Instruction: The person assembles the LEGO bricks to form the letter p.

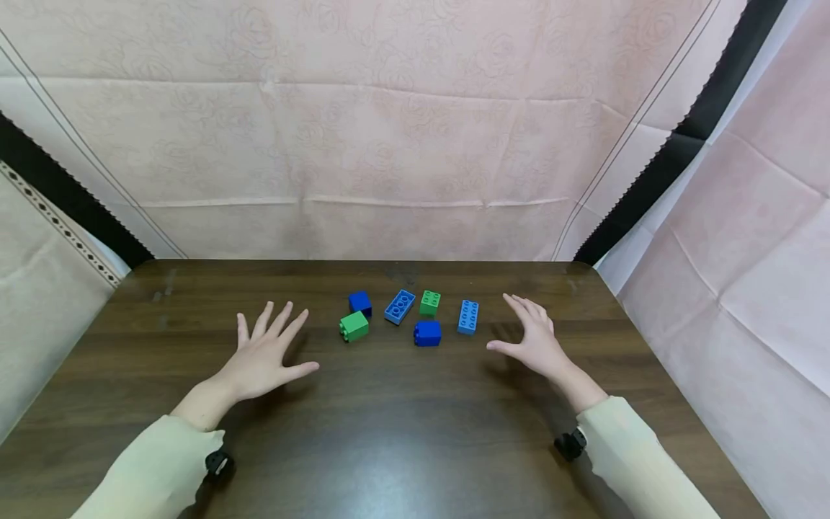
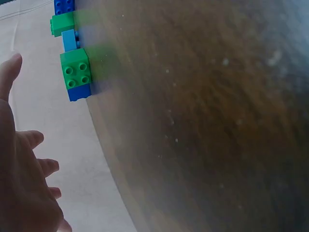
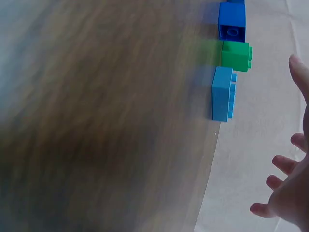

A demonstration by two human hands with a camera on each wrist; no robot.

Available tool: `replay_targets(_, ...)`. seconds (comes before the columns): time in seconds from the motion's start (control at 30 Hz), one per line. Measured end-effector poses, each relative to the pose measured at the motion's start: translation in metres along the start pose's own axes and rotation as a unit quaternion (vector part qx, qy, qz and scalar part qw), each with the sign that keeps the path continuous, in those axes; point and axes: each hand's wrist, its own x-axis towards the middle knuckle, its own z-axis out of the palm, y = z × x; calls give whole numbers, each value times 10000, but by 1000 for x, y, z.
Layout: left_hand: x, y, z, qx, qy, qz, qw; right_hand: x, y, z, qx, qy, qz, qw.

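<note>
Both hands hover over the table on either side of a group of toy building bricks, holding nothing. My left hand (image 1: 256, 364) has its fingers spread, left of a green brick (image 1: 354, 326) lying on its side. Behind that one sits a dark blue brick (image 1: 360, 303). In the middle are a long blue brick (image 1: 399, 306), studs up, a small green brick (image 1: 430, 303), and a dark blue brick (image 1: 427, 334) tipped on its side. My right hand (image 1: 538, 339), thumb held apart, is nearest to a lighter blue brick (image 1: 468, 317) with its studs up.
The bricks rest on a dark brown wooden table (image 1: 363, 447) with a glossy top. Behind it hangs a pale patterned cloth (image 1: 363, 144), and more cloth (image 1: 746, 252) hangs along the right side. A small black device (image 1: 219, 463) sits at the left sleeve cuff, another (image 1: 570, 445) at the right.
</note>
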Motion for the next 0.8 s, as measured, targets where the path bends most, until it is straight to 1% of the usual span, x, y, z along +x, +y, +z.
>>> replay_targets(0.13, 5, -1, 3, -310, -104, -153, 9993, 7, -7, 4, 214, 94, -16, 9997)
replay_targets(0.27, 11, -1, 5, -614, -133, -289, 9976, 13, -18, 9, 496, 34, 30, 9988)
replay_targets(0.37, 17, -1, 8, -752, -139, -370, 9964, 17, -25, 13, 677, -56, -3, 9977)
replay_targets(0.57, 27, 3, 12, -1033, -91, -499, 9934, 23, -37, 22, 798, -248, -173, 9964)
replay_targets(0.67, 31, 6, 13, -1212, -67, -496, 9914, 27, -42, 28, 857, -341, -216, 9955)
replay_targets(0.8, 38, 11, 15, -1336, -39, -501, 9898, 31, -47, 36, 841, -462, -215, 9952)
